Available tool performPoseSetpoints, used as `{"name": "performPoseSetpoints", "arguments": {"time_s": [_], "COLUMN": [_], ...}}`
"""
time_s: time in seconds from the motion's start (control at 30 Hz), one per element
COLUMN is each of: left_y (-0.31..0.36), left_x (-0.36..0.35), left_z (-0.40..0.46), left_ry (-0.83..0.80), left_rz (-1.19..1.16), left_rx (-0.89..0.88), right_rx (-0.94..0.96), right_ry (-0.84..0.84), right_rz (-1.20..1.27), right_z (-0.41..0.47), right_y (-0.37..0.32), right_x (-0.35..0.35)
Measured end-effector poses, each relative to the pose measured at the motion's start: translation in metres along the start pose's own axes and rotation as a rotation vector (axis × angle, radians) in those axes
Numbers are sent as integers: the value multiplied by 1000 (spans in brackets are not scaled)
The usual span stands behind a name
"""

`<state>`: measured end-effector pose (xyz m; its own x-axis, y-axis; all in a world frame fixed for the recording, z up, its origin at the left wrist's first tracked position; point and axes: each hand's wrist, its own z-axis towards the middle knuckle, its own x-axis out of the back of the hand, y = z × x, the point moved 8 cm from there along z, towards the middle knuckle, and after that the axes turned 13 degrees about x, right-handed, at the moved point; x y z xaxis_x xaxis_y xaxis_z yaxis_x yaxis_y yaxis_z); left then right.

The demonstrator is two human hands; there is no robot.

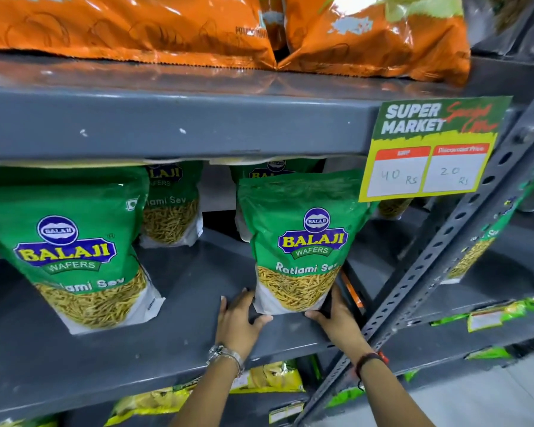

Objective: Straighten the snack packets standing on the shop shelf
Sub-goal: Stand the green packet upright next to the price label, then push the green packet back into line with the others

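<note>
1. A grey metal shop shelf (198, 291) fills the view, seen from a head-worn camera looking forward and slightly down. Green stand-up snack packets, labelled as sev, stand on it.

2. The packet being handled (299, 241) stands near the shelf's right end, beside a slotted grey upright (463, 232). It faces forward and looks roughly upright, leaning a little.

3. The left hand (238, 318) lies against the packet's lower left corner, fingers along the side, thumb at the front edge of the base. The right hand (336, 312) mirrors it at the lower right corner. Both grips look like open, flat-fingered bracing around the base, not clenched; how firmly they press cannot be told.

4. A second packet (71, 251) stands well to the left, tilted, near the front edge. Two more stand farther back (171, 204), partly hidden.

5. A yellow and green price card (429, 149) hangs from the shelf above, where orange bags (198, 29) lie.

6. Handling, as a judgement: the packet is glossy film, likely light, soft and slippery, its contents loose and brittle. Squeezing the middle could crush the snack or dent the pouch.

7. The best hold appears to be low, at the stiffer folded base or side seams, nudging gently with both hands.
</note>
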<state>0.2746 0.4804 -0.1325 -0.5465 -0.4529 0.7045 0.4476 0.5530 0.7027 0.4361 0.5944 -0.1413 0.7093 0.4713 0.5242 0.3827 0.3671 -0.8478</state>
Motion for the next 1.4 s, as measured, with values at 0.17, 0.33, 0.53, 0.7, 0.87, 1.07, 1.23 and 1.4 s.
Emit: {"name": "performPoseSetpoints", "arguments": {"time_s": [0.17,0.33,0.53,0.7,0.87,1.07,1.23,1.4], "left_y": [2,-24,-95,-146,-200,-206,-186,-173], "left_x": [-1,19,106,187,227,210,191,164], "left_z": [-2,-11,-28,-31,-4,14,9,12], "left_ry": [-6,6,256,422,344,114,125,33], "left_rz": [10,-186,-257,-236,-209,-110,-119,-116], "left_rx": [-29,0,-34,-14,166,225,182,127], "right_rx": [11,107,378,234,219,208,157,143], "right_ry": [36,515,285,-102,-330,-183,-163,-112], "right_rz": [-46,-40,42,191,105,91,82,72], "right_z": [-5,-51,-41,1,8,7,0,-7], "right_y": [-2,-32,-114,-138,-156,-163,-148,-129], "right_x": [1,12,-82,-179,-245,-241,-214,-189]}}
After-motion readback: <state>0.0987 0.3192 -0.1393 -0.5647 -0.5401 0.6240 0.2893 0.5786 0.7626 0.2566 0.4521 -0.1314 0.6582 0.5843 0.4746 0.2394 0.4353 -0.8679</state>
